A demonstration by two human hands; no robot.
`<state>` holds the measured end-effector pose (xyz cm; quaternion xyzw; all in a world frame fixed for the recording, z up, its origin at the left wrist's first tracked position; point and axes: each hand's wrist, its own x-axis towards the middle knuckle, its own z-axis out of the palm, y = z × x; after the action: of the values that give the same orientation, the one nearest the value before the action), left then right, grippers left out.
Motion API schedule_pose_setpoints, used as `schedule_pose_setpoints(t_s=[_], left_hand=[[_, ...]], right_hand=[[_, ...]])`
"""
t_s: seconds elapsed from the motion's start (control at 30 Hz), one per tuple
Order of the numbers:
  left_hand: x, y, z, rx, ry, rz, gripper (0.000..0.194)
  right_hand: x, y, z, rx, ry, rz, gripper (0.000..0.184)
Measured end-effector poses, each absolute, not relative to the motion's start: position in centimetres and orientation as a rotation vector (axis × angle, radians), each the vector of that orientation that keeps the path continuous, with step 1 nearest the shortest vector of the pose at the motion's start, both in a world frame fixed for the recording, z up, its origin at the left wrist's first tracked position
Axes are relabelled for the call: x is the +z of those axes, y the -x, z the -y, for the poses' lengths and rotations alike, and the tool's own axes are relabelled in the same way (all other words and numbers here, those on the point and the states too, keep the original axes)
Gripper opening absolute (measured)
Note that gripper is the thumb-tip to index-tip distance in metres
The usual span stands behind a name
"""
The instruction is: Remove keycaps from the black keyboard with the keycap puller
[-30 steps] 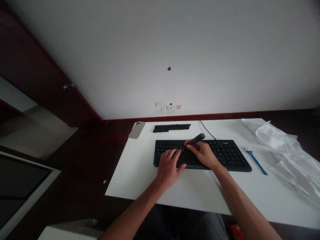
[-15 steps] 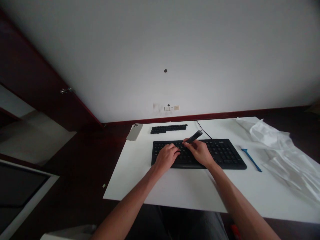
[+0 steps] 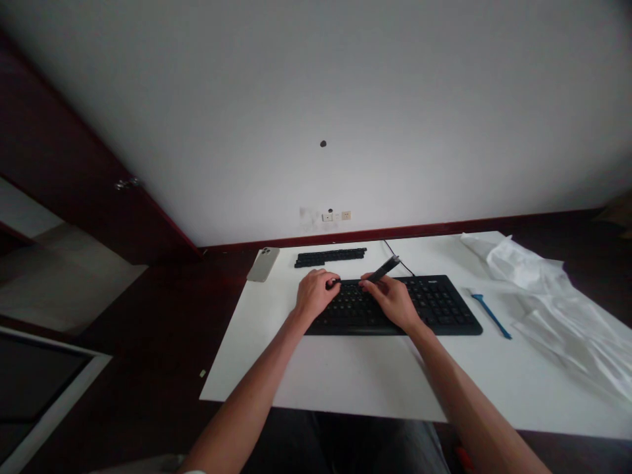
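A black keyboard (image 3: 434,303) lies on the white table (image 3: 375,375). My left hand (image 3: 315,294) rests over the keyboard's far left corner with its fingers curled and pinched on something small and dark that I cannot make out. My right hand (image 3: 392,301) sits over the middle keys and grips a dark, slim tool (image 3: 385,268) that points up and to the right.
A row of loose black keycaps (image 3: 330,257) lies behind the keyboard, with a phone (image 3: 263,264) at the table's far left corner. A blue stick-like tool (image 3: 491,315) and crumpled white plastic (image 3: 553,296) lie to the right. The keyboard's cable (image 3: 395,255) runs back.
My left hand has moved from the front keys, fingers flat, up to the keyboard's far left corner and curled into a pinch. The right hand has stayed put with the tool.
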<state>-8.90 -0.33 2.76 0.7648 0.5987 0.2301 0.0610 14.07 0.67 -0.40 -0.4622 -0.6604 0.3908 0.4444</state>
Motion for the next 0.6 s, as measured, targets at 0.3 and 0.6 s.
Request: schedule_pose_setpoints(t_s=[0.3, 0.6], left_hand=[[2.3, 10.6, -5.0, 0.422, -2.281, -1.972, 0.019], [1.3, 10.0, -5.5, 0.466, -2.295, -2.044, 0.022]], right_hand=[[-0.2, -14.2, -0.7, 1.037, 1.142, 1.628, 0.041], [-0.1, -14.2, -0.6, 0.990, 1.188, 1.650, 0.040]])
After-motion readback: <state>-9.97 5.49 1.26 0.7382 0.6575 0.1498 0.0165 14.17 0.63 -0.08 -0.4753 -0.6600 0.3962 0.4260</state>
